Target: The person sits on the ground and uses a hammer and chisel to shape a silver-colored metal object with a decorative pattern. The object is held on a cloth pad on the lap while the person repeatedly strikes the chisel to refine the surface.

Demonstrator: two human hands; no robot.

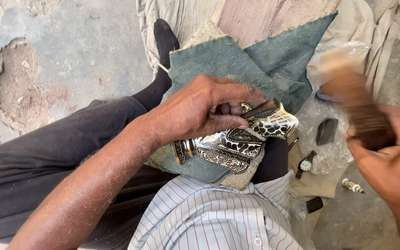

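My left hand (200,109) grips a thin dark metal punch (261,109) and presses its tip onto a shiny silver vase (237,141) with black engraved patterns. The vase lies on its side across my lap on a blue-grey felt pad (237,62). My right hand (390,157) is raised at the right, closed around a wooden mallet (355,99) that is blurred with motion, apart from the vase.
A wristwatch (305,164), a small dark block (326,131) and clear plastic wrap (329,153) lie on a cloth at my right. A small spark plug (352,186) rests on the concrete floor (70,51). My black-socked foot (165,39) stretches ahead.
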